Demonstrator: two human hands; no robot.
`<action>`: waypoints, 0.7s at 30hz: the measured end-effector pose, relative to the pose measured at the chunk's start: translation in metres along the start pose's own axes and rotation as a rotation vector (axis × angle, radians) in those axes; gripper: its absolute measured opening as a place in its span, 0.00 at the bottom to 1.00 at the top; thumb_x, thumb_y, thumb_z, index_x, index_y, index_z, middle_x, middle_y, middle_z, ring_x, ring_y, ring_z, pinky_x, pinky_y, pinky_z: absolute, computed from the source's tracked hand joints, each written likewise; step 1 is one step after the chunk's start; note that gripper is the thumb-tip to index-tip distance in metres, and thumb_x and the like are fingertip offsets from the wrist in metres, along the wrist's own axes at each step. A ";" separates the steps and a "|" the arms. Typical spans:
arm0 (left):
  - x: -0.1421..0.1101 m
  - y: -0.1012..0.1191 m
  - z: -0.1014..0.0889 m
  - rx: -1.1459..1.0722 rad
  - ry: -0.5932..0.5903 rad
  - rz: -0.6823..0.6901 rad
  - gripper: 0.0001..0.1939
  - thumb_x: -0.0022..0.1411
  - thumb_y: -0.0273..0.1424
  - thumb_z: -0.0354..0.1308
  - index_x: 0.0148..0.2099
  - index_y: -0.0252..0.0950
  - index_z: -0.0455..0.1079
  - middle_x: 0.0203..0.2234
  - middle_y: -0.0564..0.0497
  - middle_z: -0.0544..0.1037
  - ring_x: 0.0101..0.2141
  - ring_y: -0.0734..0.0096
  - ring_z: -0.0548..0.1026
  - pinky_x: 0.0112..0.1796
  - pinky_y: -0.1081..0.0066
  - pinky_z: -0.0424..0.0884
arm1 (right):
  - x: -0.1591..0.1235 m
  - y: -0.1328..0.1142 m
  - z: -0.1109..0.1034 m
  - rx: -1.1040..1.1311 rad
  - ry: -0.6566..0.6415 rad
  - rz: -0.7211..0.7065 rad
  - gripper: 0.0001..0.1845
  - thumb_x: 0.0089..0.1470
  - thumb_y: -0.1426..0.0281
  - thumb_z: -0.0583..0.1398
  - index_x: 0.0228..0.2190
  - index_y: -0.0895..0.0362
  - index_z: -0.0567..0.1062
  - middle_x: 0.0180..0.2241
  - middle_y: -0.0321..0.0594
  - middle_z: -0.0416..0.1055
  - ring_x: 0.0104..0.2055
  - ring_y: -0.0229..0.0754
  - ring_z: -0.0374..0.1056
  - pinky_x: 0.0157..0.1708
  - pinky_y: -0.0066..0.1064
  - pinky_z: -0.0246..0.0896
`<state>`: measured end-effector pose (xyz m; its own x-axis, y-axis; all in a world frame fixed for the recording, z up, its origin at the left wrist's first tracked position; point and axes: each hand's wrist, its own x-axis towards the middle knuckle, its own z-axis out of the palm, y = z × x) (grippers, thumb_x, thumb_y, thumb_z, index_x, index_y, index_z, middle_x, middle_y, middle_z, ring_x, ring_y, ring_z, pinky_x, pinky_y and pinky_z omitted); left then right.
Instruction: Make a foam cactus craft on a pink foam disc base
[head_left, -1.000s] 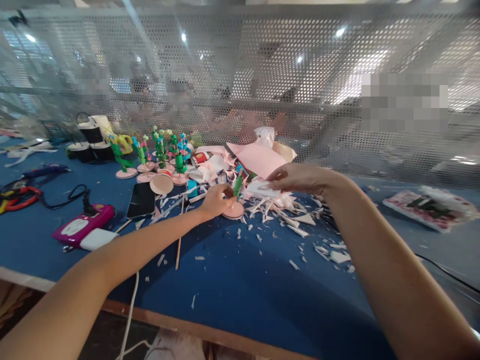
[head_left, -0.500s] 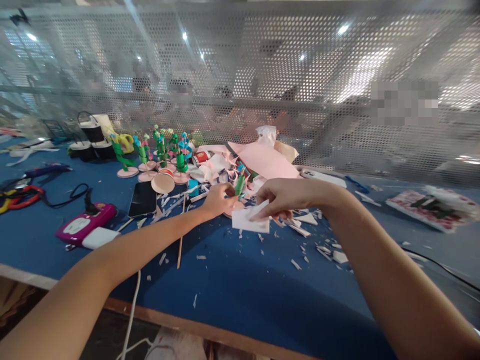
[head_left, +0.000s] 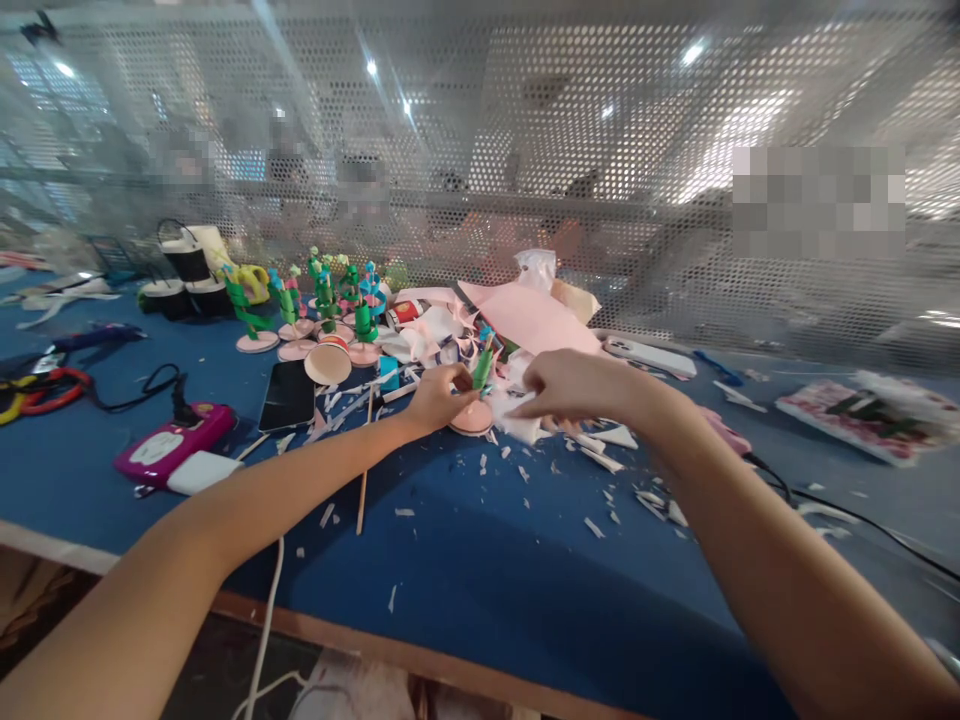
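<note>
Head view: green stem [head_left: 482,370] near-upright, tilting rightward; left hand [head_left: 436,400] pinching it, right hand [head_left: 568,388] cannot tell.

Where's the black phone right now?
Head view, left of centre: the black phone lies on the blue table, between the magenta box and the tipped paper cup.
</note>
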<state>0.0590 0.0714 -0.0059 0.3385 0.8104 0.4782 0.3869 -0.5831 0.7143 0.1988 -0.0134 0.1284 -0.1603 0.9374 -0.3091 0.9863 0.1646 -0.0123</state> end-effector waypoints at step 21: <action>-0.001 0.000 0.000 0.029 0.014 0.027 0.06 0.50 0.24 0.61 0.26 0.34 0.67 0.23 0.52 0.76 0.28 0.72 0.73 0.33 0.73 0.68 | -0.006 0.002 -0.004 0.108 -0.173 -0.014 0.20 0.53 0.57 0.57 0.18 0.57 0.65 0.15 0.36 0.64 0.17 0.33 0.59 0.23 0.27 0.53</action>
<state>0.0587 0.0705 -0.0061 0.3373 0.7949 0.5043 0.4028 -0.6060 0.6859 0.2018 -0.0172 0.1336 -0.1742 0.8670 -0.4668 0.9840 0.1347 -0.1169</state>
